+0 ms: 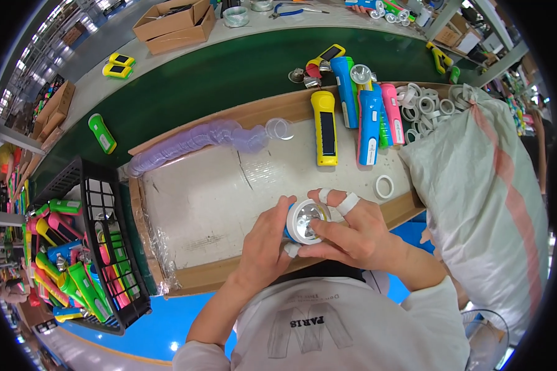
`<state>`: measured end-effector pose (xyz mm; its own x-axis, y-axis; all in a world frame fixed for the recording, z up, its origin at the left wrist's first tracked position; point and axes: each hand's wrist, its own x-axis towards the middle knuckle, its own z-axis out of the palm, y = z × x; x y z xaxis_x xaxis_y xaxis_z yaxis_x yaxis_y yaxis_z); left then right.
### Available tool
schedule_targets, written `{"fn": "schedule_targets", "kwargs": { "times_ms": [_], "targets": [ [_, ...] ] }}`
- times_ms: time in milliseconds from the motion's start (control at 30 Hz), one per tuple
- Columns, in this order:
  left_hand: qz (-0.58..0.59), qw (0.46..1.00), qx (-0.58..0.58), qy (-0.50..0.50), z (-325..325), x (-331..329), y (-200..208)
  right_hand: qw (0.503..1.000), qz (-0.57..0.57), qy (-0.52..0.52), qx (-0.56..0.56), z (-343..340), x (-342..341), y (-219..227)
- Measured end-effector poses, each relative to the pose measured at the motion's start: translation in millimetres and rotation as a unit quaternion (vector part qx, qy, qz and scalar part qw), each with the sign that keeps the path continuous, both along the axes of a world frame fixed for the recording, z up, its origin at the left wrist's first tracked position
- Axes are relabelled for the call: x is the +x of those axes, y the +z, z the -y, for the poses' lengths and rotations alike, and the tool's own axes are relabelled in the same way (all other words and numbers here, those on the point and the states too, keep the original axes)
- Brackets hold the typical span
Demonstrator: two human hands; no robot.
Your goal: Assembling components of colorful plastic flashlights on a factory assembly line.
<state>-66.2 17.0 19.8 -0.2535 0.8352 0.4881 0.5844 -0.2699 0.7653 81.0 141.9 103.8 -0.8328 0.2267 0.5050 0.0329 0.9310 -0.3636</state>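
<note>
Close in front of my body, both hands are on a flashlight point(307, 227) whose round head faces up, showing a shiny reflector inside a white ring. My left hand point(263, 241) wraps the flashlight from the left; a bit of blue body shows beside its fingers. My right hand point(359, 232) grips the head from the right, with a finger and thumb at the ring and reflector. White tape covers some fingertips and finger joints. A loose white ring point(377, 187) lies beyond my right hand. Farther off are a yellow flashlight point(324, 104), blue flashlights point(369, 117) and a pink one point(392, 111).
A shallow cardboard tray point(192, 210) carries a row of clear round lenses point(192, 137). White rings point(426, 105) are heaped at its far right, beside a big white sack point(476, 191). A black crate point(133, 306) of colourful flashlight bodies stands left. Behind runs a green belt point(229, 68).
</note>
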Motion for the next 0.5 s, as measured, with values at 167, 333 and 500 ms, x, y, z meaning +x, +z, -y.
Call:
{"fn": "schedule_targets", "kwargs": {
  "times_ms": [167,333,500],
  "targets": [
    [-0.125,0.991,0.041,0.038,1.0,2.9,8.9,0.999,-0.034,-0.010,0.015,3.5,1.5,-14.7],
    [-0.205,0.977,-0.031,0.048,5.8,13.0,29.2,0.997,-0.001,-0.031,-0.067,9.9,12.4,-2.6],
    [-0.219,0.975,-0.024,0.039,4.4,17.2,32.6,0.953,0.271,0.098,-0.097,-10.4,-2.7,46.1]
  ]
}}
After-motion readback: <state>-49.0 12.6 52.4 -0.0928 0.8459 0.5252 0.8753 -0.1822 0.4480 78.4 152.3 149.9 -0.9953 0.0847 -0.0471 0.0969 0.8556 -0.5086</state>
